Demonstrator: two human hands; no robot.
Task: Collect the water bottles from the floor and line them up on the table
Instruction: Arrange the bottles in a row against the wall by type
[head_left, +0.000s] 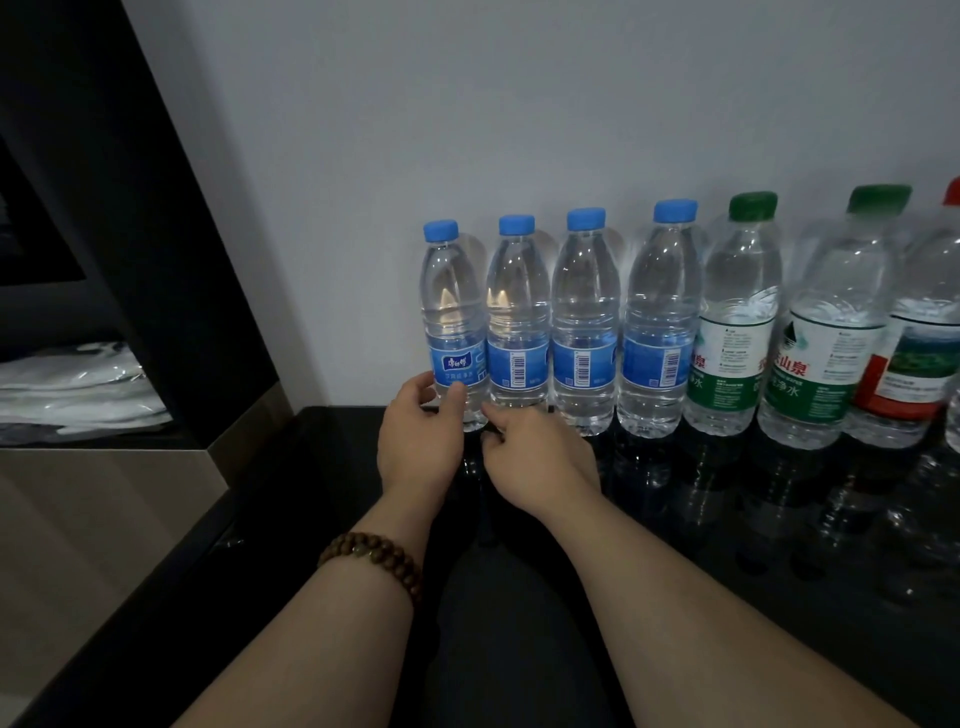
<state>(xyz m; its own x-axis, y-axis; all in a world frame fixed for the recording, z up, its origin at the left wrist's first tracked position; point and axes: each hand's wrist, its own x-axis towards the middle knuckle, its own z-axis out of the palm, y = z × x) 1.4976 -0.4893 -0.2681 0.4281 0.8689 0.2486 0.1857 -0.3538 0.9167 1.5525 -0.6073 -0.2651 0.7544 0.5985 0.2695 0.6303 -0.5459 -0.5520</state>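
We are setting the end bottle (454, 332) on the desk (332, 467), just beside its blue-capped neighbour (517, 322). Our left grip (421, 447) pinches its label; the curled right grip (540, 457) sits at the neighbour's base, holding what we cannot tell. Next, we judge: square it with the neighbour, then release.

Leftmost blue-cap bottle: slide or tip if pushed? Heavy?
The leftmost bottle looks full nearly to the neck: probably heavy for its size, fairly stiff. Tall and narrow, so a high push may tip it; a low one, where the left hand holds it, should slide it on the glossy table.
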